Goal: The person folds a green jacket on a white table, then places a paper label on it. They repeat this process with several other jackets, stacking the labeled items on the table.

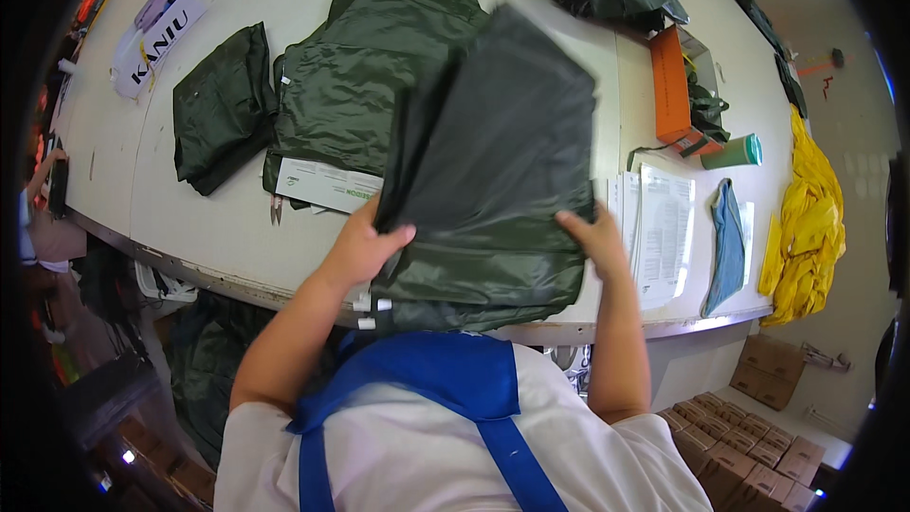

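A folded dark green garment (pixel 483 190) of shiny coated fabric is held in front of me at the near table edge. Its far end is greyish and slightly blurred; small white tags (pixel 384 304) show at its near left corner. My left hand (pixel 365 245) is closed on its left side, thumb on top and fingers partly hidden beneath. On the opposite side my right hand (pixel 599 235) grips the edge the same way. Beyond lies a spread pile of similar green garments (pixel 351 85), with a white printed card (pixel 327 185) by its near edge and small snips (pixel 276 210) beside it.
Another folded green bundle (pixel 225 109) lies left, near a white box (pixel 159 33). To the right are an orange box (pixel 671 90), a green-capped roll (pixel 732 153), printed sheets (pixel 661 237), a blue cloth (pixel 724 246) and yellow fabric (pixel 806 228). Cartons (pixel 749 446) stand below the table.
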Motion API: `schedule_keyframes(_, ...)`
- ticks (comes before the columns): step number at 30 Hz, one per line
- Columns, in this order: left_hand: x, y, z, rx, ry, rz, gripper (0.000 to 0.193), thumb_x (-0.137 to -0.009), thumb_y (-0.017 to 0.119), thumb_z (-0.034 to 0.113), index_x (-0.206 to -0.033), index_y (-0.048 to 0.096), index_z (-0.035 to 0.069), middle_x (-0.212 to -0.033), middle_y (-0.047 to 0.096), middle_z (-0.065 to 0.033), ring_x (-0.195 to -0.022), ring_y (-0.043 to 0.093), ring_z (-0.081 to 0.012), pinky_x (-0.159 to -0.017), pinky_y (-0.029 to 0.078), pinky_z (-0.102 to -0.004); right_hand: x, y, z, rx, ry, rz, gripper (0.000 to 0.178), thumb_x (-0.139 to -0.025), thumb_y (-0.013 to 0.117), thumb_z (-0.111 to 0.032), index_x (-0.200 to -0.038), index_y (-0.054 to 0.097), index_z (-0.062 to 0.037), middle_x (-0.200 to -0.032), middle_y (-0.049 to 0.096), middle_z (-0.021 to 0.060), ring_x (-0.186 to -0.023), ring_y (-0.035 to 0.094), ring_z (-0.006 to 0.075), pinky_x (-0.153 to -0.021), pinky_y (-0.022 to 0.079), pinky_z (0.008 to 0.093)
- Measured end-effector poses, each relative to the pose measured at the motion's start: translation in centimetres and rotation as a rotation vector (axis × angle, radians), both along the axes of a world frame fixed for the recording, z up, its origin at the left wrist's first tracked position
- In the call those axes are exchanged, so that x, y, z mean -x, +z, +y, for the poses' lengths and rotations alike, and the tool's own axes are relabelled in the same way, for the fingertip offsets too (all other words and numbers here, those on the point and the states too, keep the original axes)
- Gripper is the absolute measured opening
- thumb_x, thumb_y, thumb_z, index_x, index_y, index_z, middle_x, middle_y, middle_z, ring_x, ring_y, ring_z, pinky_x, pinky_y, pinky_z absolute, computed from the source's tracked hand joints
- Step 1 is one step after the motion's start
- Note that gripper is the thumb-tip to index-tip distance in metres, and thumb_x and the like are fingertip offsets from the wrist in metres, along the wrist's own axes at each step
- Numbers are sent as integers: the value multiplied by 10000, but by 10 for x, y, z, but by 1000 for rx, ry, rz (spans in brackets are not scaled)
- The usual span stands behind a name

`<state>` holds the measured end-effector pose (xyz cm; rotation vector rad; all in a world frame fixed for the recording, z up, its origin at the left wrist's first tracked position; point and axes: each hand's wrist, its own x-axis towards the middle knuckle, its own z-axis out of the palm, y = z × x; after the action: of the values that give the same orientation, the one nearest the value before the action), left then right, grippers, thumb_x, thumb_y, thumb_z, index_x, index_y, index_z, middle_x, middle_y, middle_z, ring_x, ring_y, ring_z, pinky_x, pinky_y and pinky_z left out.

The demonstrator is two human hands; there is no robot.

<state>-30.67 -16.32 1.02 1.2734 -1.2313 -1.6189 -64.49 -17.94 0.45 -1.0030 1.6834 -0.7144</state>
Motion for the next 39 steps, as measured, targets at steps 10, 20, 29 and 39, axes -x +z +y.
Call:
schedule_keyframes(10, 128, -2, -167, -173, 84, 414, 691, -763, 642, 47, -1374, 331, 132, -1230, 521, -135, -1044, 560, -233, -901, 462, -388, 149, 44, -139, 257, -152, 149, 540, -834, 646, -464, -1156, 569, -38, -896, 637, 59, -520, 438, 71, -467, 344, 231)
schedule_keyframes(20, 127, -106, -120, -118, 194, -417, 867, -785, 698, 103, -1469, 167, 139, -1455, 295, -164, -1281, 379, -287, -1023, 337, -435, 227, -76, 87, 50, -621, 912, 673, -774, 721, -432, -1111, 538, 120, -1000, 619, 259, -964, 592, 375, -876, 451, 432)
schedule_keyframes(29, 174, -81, -96, 621, -346, -1057, 481, -852, 616, 316, -1279, 528, 114, -1194, 548, -130, -1116, 507, -305, -947, 414, -400, 254, -136, 135, -181, -1029, 636, 609, -713, 792, -393, -966, 554, 107, -935, 631, 210, -797, 614, 301, -745, 494, 393)
schedule_keyframes(39, 178, -78, -58, 654, -244, -920, 326, -806, 668, 208, -1105, 585, 108, -977, 569, -74, -916, 571, -262, -766, 477, -369, 278, -117, 132, -391, -910, 725, 309, -770, 766, -234, -785, 588, 18, -707, 607, 52, -664, 575, 167, -616, 479, 312)
